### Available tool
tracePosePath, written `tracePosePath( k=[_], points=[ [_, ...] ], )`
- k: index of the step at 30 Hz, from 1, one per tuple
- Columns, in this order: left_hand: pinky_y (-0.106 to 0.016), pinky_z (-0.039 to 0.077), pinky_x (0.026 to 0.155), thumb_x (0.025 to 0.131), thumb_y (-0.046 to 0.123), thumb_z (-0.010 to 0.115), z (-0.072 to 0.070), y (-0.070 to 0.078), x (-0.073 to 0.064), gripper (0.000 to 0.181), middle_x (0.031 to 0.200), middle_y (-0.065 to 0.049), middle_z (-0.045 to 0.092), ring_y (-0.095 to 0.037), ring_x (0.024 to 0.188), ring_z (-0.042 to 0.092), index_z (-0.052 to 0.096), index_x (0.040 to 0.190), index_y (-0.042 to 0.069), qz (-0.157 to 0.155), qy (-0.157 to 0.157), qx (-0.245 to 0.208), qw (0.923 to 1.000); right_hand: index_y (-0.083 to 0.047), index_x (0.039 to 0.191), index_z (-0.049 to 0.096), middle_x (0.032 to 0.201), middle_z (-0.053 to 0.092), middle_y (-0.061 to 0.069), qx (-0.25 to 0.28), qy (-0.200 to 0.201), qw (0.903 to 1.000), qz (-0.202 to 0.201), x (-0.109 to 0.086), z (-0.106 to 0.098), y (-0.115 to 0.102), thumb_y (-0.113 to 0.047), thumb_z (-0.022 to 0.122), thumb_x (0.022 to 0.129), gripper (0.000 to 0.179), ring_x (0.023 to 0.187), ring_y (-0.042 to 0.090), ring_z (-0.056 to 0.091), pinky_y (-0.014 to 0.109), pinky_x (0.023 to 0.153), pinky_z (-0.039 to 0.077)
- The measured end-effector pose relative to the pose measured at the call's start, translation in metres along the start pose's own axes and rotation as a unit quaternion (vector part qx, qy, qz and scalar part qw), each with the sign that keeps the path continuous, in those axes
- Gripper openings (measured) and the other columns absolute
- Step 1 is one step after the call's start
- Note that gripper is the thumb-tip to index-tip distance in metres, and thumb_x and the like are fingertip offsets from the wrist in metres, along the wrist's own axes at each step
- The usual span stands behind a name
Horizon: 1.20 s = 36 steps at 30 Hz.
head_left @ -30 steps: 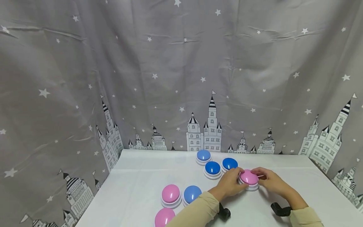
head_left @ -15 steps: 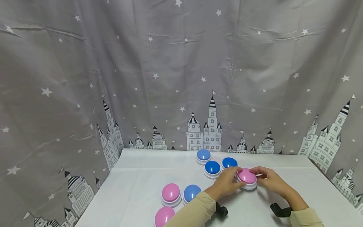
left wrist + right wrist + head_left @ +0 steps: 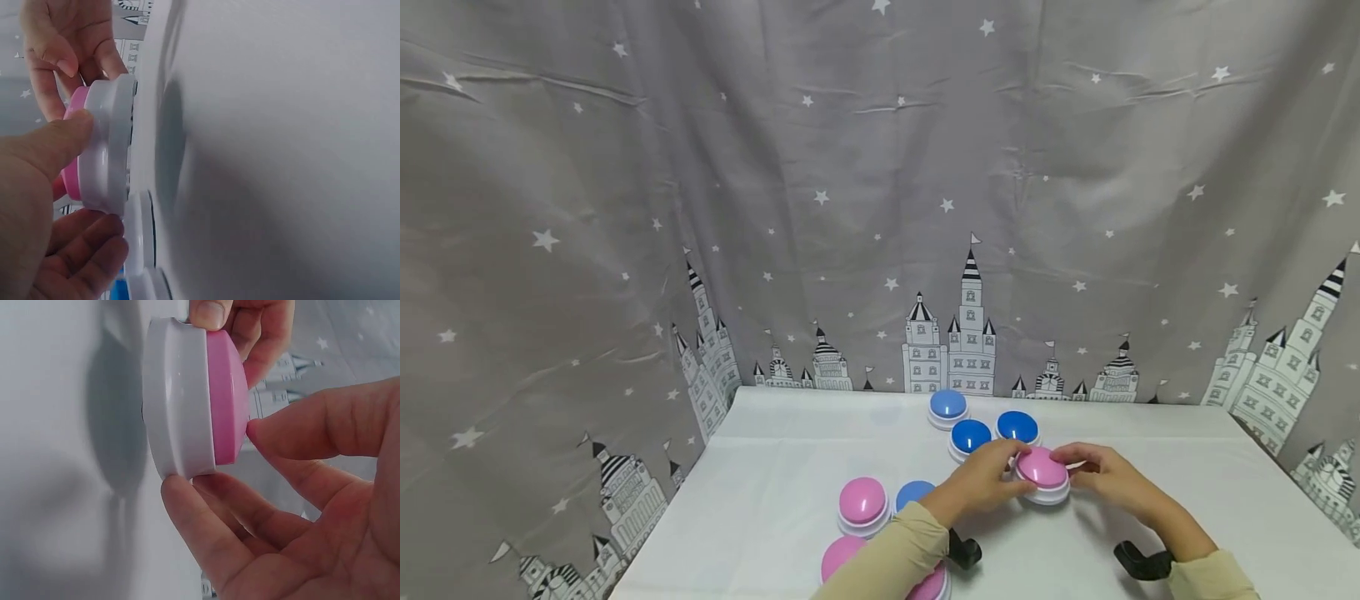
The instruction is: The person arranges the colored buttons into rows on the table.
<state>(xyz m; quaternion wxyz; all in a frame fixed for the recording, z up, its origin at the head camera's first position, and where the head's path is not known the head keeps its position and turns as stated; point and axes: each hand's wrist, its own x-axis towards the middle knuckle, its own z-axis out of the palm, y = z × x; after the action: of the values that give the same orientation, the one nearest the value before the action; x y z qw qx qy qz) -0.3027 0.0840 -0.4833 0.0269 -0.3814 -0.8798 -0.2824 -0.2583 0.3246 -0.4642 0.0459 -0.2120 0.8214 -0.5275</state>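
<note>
A round push button with a pink dome and white base is held between both hands over the white table. My left hand grips its left side; in the left wrist view the thumb presses the rim, with fingers round the far edge. My right hand holds the opposite side. The right wrist view shows its fingertips at the white base and its thumb at the pink dome. A shadow under the base shows it raised off the table.
Just behind are two dark blue buttons and a lighter blue one. At front left stand a pink button, a light blue one and more pink ones, partly behind the left sleeve. A grey castle-print curtain hangs behind.
Both hands have carried the pink button a little to the left. The left forearm has shifted left, uncovering part of another pink button beside the sleeve. The head view has turned slightly.
</note>
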Motion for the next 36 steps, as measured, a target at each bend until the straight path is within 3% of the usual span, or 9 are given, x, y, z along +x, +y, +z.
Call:
tracePosePath(
  k=[14,19,24,31,36],
  points=[
    [-0.014,0.046,0.08,0.086,0.033,0.078,-0.049,-0.012,-0.036,0.047,0.112,0.009,0.061,-0.001,0.094,0.055,0.059,0.125,0.016,-0.005,-0.058,-0.009,0.9983,0.009,0.127,0.058,0.126,0.059,0.028,0.017,-0.047,0.9977,-0.046,0.007,0.036,-0.018,0.001,0.059,0.092,0.036,0.103,0.03,0.065,0.024,0.083,0.052],
    [-0.014,0.046,0.078,0.086,0.034,0.078,-0.056,-0.009,-0.045,0.046,0.11,0.011,0.061,0.0,0.094,0.054,0.059,0.125,0.016,-0.003,-0.07,-0.012,0.9975,0.01,0.128,0.058,0.126,0.059,0.028,0.012,-0.064,0.9972,-0.037,0.004,0.041,-0.028,0.0,0.058,0.094,0.035,0.102,0.027,0.065,0.024,0.082,0.053],
    [-0.015,0.046,0.078,0.086,0.035,0.078,-0.058,-0.006,-0.053,0.047,0.113,0.012,0.06,0.0,0.095,0.054,0.058,0.126,0.018,-0.002,-0.068,-0.012,0.9976,0.008,0.129,0.058,0.125,0.062,0.024,-0.005,-0.054,0.9973,-0.05,-0.006,0.043,-0.036,-0.005,0.057,0.097,0.034,0.102,0.018,0.064,0.024,0.083,0.052],
    [-0.015,0.045,0.084,0.087,0.039,0.076,-0.064,0.001,-0.074,0.047,0.117,0.012,0.061,-0.002,0.102,0.055,0.059,0.125,0.019,0.03,-0.067,0.01,0.9973,0.004,0.13,0.058,0.128,0.059,0.025,0.012,-0.056,0.9958,-0.071,-0.025,0.056,-0.04,-0.006,0.055,0.099,0.032,0.106,0.01,0.062,0.024,0.085,0.052],
    [-0.018,0.043,0.093,0.088,0.043,0.073,-0.065,0.004,-0.093,0.049,0.119,0.01,0.062,-0.003,0.109,0.054,0.06,0.127,0.018,0.053,-0.075,0.043,0.9949,0.001,0.129,0.06,0.126,0.061,0.022,0.021,-0.071,0.9954,-0.061,-0.035,0.069,-0.039,-0.008,0.054,0.101,0.031,0.106,0.009,0.061,0.024,0.084,0.052]
  ],
)
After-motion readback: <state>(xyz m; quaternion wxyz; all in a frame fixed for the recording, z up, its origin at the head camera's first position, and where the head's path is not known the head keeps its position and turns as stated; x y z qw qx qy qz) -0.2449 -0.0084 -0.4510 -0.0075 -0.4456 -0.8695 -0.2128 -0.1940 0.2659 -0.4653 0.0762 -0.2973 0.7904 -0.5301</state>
